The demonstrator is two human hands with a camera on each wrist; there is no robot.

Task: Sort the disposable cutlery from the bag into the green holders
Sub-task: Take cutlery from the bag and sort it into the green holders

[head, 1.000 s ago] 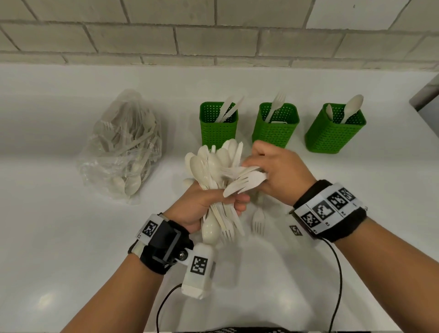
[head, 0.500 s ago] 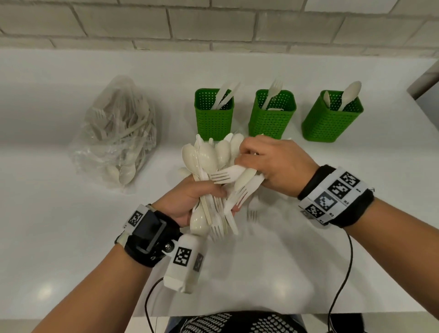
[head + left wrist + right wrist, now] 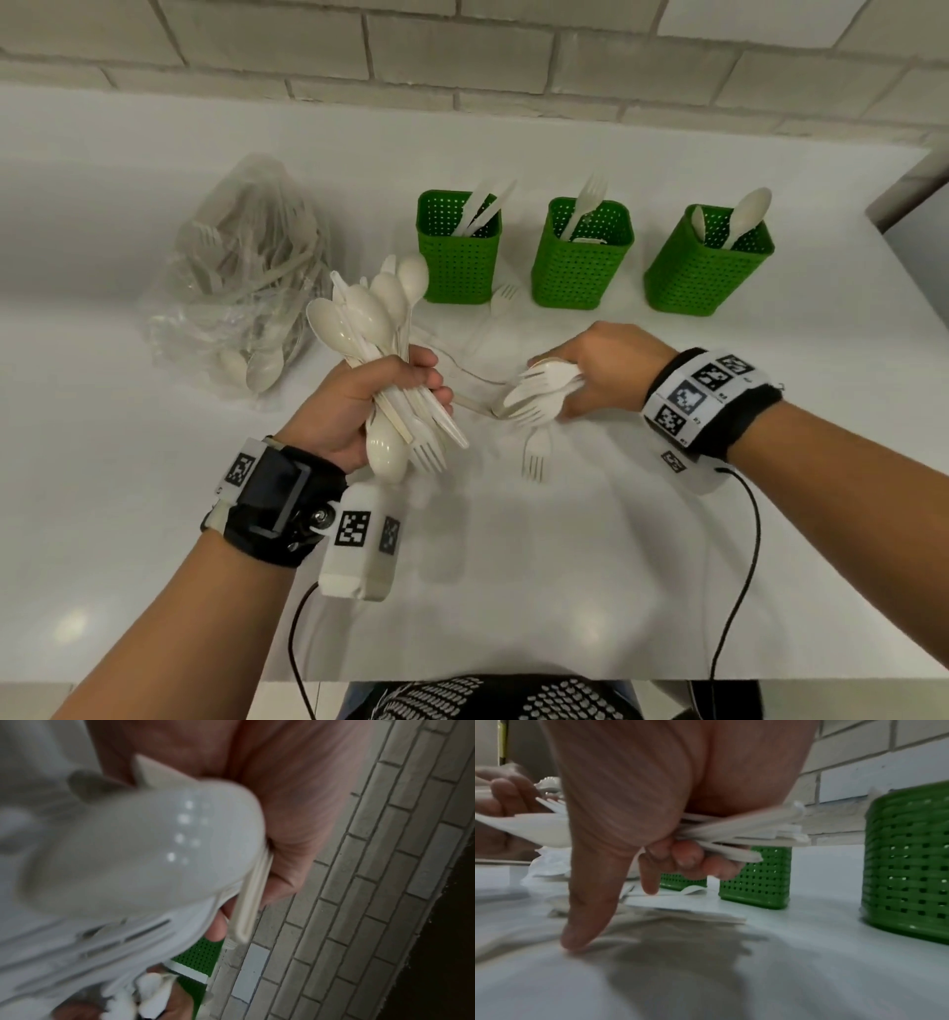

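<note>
Cutlery is split: my left hand point(image 3: 382, 395) clamps a mixed bundle point(image 3: 380, 354), my right hand point(image 3: 601, 372) curls round several forks point(image 3: 539, 390). I'd keep them bunched, tines up, and drop them into the middle holder point(image 3: 583, 257) at twelve o'clock.

Bright, even overhead light in the head view, soft glare spots on the white counter point(image 3: 590, 627), edges bowed. Both wrist views dimmer, close-up blur; shadow pools under the right hand point(image 3: 634, 805).

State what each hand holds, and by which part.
Left hand grips a mixed cutlery bundle around its middle. Right hand grips several forks by their handles, tines pointing left.
</note>
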